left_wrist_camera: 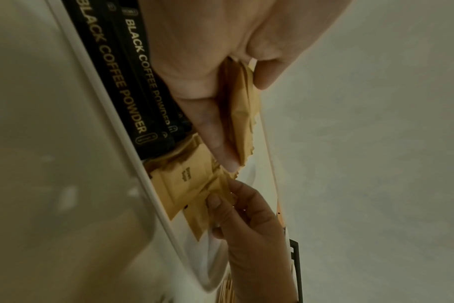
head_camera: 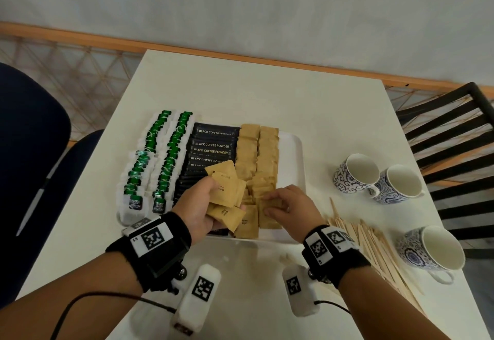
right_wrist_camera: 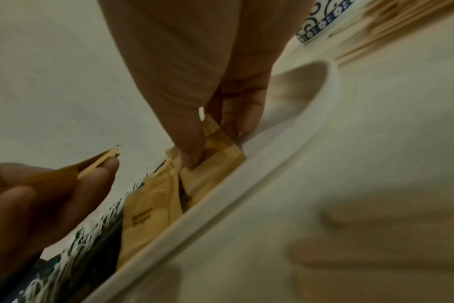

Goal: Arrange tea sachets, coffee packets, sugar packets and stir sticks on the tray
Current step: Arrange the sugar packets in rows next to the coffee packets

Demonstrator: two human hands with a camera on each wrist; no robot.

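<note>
A white tray (head_camera: 292,149) holds rows of green tea sachets (head_camera: 165,157), black coffee packets (head_camera: 212,147) and brown sugar packets (head_camera: 258,149). My left hand (head_camera: 205,206) hovers over the tray's near part and grips a fanned bunch of sugar packets (head_camera: 227,190) (left_wrist_camera: 242,106). My right hand (head_camera: 287,203) reaches down onto the near end of the sugar rows, thumb and fingers pinching a sugar packet (right_wrist_camera: 215,153) (left_wrist_camera: 218,192) that lies in the tray. Wooden stir sticks (head_camera: 374,248) lie in a heap on the table right of the tray.
Three blue-patterned mugs (head_camera: 358,174) (head_camera: 401,183) (head_camera: 433,248) stand on the white table (head_camera: 240,88) to the right. A dark slatted chair (head_camera: 454,136) is at the right edge, a blue chair (head_camera: 32,152) at the left. Cables and white sensor blocks hang from my wrists.
</note>
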